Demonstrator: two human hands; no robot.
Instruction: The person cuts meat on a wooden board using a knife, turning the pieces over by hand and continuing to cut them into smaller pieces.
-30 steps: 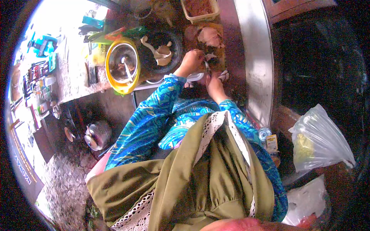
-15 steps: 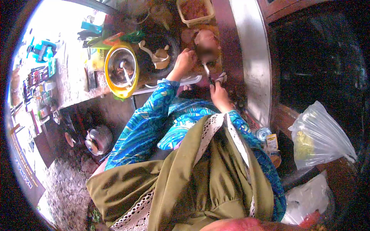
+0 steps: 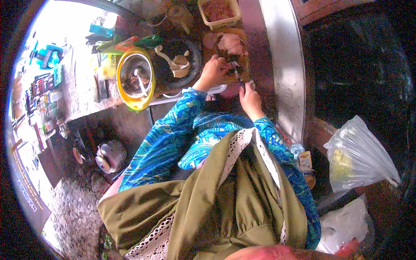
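My right hand [image 3: 250, 99] is closed around a knife [image 3: 238, 74] whose blade points up onto a wooden cutting board [image 3: 243, 69]. My left hand [image 3: 214, 70] presses down on a piece of pinkish meat at the board's near edge, fingers curled on it right beside the blade. A larger pale chunk of meat [image 3: 230, 42] lies further back on the same board. Both arms wear blue patterned sleeves, and an olive scarf with lace trim hangs below them.
A dark round pan [image 3: 177, 60] with pale pieces sits left of the board, next to a yellow-rimmed metal bowl [image 3: 136, 77]. A plastic tub [image 3: 218, 11] stands behind the board. A steel rail [image 3: 287, 65] runs along the right; a plastic bag [image 3: 357, 156] and kettle [image 3: 109, 156] lie lower down.
The knife was drawn back toward me half a second ago and now sits forward on the board again. My left hand stays on the meat, shifted slightly right.
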